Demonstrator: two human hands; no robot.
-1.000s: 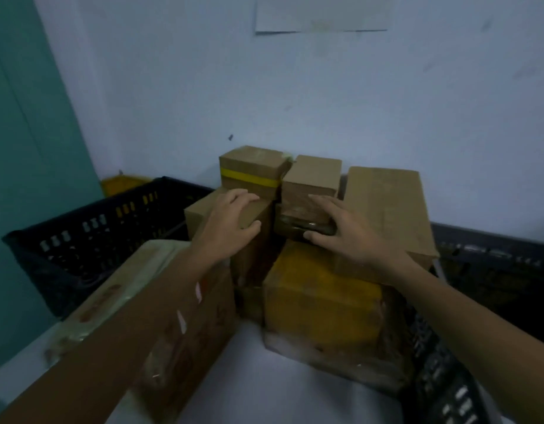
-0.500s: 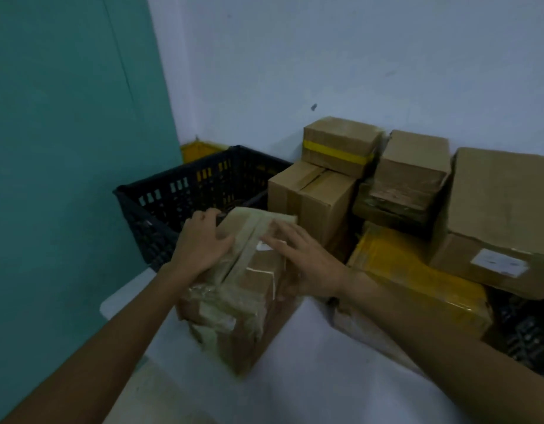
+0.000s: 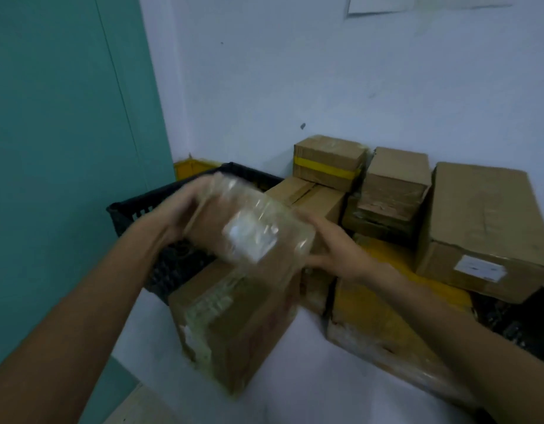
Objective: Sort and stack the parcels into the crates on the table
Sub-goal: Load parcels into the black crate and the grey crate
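Above the black crate [image 3: 133,209], both hands — left hand [image 3: 185,209], right hand [image 3: 335,249] — hold a tilted taped parcel [image 3: 249,231].

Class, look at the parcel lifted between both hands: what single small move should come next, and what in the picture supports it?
Probably carry the tape-wrapped parcel leftward over the black crate and lower it in. The left hand and right hand hold it at opposite ends, already raised above the box on the table, beside the crate's rim. The crate's contents are not visible.
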